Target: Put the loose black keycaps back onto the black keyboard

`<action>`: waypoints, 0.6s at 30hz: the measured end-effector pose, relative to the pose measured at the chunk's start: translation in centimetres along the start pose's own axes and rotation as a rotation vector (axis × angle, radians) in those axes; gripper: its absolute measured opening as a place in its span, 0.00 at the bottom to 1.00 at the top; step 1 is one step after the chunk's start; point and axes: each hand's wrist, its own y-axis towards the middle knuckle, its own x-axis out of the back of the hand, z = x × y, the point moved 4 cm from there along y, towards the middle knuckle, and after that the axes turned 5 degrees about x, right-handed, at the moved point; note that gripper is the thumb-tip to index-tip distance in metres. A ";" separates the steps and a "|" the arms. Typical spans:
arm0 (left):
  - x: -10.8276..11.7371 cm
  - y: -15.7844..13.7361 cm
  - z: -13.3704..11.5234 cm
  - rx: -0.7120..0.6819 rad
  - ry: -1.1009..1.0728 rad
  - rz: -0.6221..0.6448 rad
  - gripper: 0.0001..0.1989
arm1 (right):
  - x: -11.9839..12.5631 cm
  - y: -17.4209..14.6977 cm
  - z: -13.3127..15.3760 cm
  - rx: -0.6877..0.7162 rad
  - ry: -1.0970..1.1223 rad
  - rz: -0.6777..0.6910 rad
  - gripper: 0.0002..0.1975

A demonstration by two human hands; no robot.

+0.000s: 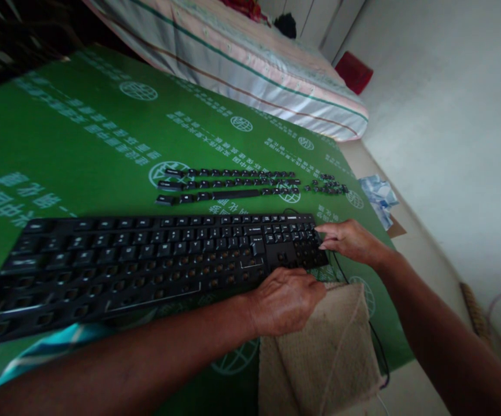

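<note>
A black computer keyboard (198, 254) lies slantwise across the table. Its upper key rows have their caps, while the lower rows show bare sockets. My left hand (291, 301) is closed at the keyboard's near edge, below the arrow-key area; its fingertips are hidden, so what it grips is unclear. Extended and slightly apart, the fingers of my right hand (349, 240) touch the number pad at the keyboard's right end. Beyond the keyboard, loose black keycaps (235, 195) stand in three rows, with a small cluster of keycaps (330, 186) to their right.
A tan woven cloth (319, 352) lies by my left hand. A black cable (378, 341) runs past it over the right side of the green printed table (103, 124). Behind stands a bed with a striped cover (250, 63); a white wall (458, 115) rises on the right.
</note>
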 end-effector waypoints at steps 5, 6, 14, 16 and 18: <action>0.0 0.0 0.0 0.004 0.002 0.015 0.03 | 0.0 0.2 0.2 0.014 -0.017 0.039 0.15; 0.0 0.0 0.0 0.003 0.004 0.013 0.03 | 0.0 0.2 0.2 0.016 -0.020 0.043 0.14; 0.2 -0.1 -0.2 -0.009 0.006 -0.006 0.03 | -0.1 0.2 0.0 0.041 -0.066 0.045 0.11; 0.3 -0.1 -0.2 -0.005 0.006 0.000 0.03 | -0.1 0.3 0.0 0.031 -0.078 0.061 0.11; 0.2 -0.1 -0.2 -0.003 0.008 0.006 0.03 | -0.2 0.4 -0.1 0.024 -0.082 0.078 0.10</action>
